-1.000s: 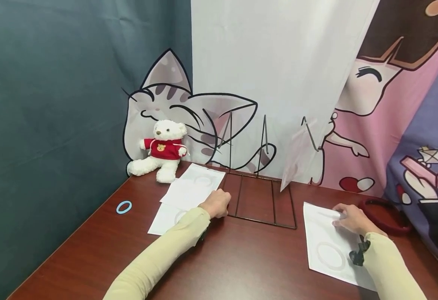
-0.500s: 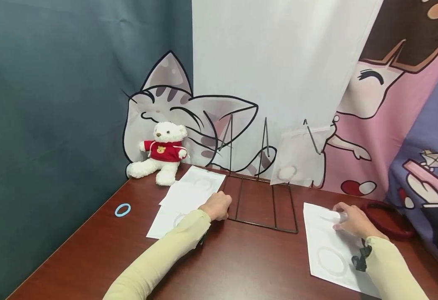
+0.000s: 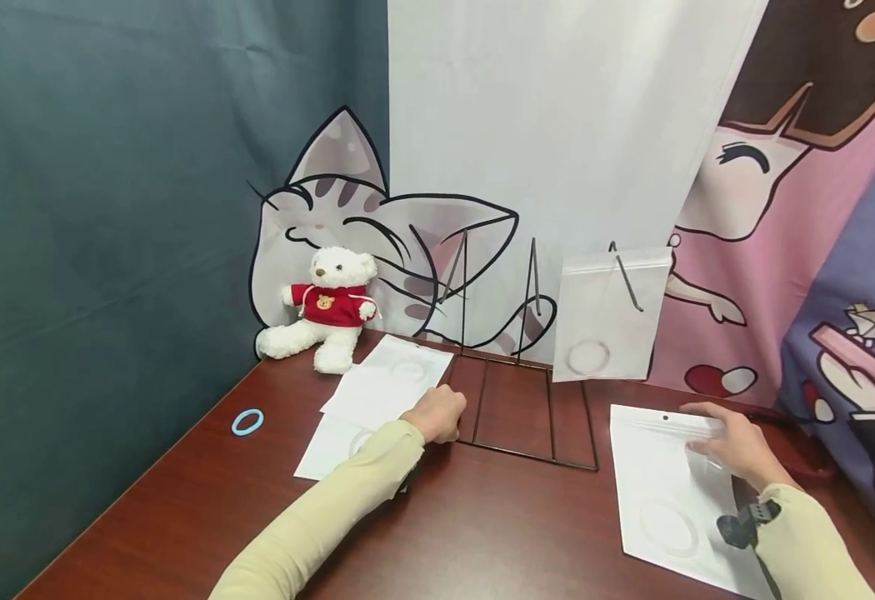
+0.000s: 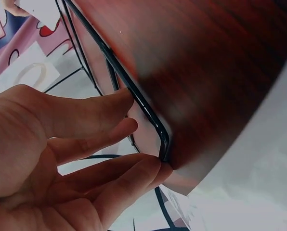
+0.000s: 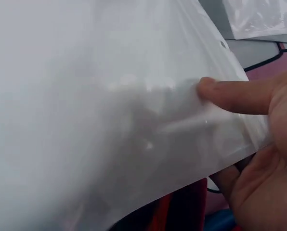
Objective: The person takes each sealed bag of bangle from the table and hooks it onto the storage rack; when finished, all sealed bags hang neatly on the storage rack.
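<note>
My left hand (image 3: 436, 414) grips the front left corner of a black wire display rack (image 3: 531, 456); in the left wrist view thumb and fingertips close on its thin rod (image 4: 146, 108). At the right, my right hand (image 3: 737, 450) pinches the upper right edge of a white zip bag (image 3: 655, 475). The right wrist view has the thumb on the bag's front (image 5: 85, 96) and other fingers behind it. A faint ring shape and a punched hole show on this bag. From the rack's right hook hangs another zip bag (image 3: 610, 325), also with a ring inside.
Overlapping white bags (image 3: 392, 379) lie left of the rack. A light blue ring (image 3: 247, 422) lies near the table's left edge, and a white teddy bear (image 3: 332, 312) sits at the back. Behind my right hand is a dark red round object (image 3: 816, 467).
The bag on the right hook has swung from nearly edge-on to facing front. My right hand has shifted slightly right, uncovering the held bag's hole. The left hand keeps its place.
</note>
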### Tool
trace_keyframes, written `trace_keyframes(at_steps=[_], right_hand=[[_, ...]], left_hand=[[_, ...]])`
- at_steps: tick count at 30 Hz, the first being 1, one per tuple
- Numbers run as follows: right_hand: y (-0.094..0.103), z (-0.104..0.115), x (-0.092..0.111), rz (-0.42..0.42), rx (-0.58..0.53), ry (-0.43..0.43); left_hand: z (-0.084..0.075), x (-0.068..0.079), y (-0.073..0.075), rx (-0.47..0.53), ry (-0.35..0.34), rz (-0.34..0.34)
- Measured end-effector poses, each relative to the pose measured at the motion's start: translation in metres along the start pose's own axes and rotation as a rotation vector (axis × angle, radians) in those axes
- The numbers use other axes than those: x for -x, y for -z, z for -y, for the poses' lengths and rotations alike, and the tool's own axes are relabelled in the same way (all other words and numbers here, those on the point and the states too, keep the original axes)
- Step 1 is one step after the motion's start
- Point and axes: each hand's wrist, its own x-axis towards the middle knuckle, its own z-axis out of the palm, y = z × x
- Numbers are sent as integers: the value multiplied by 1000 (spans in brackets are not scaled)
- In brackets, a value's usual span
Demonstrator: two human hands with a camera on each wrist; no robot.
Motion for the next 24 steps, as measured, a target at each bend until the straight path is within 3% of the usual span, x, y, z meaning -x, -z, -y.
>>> trace_keyframes(at_steps=[6, 11, 17, 24], right_hand=[[0, 11, 3, -72, -59, 72], [4, 24, 9, -115, -96, 92], [14, 50, 11, -197, -140, 166], [28, 80, 19, -237, -196, 262]], left_hand=[[2, 1, -2, -7, 3, -16], [1, 0, -3, -37, -44, -47], [2, -1, -1, -52, -45, -66], [3, -2, 1, -40, -52, -55]])
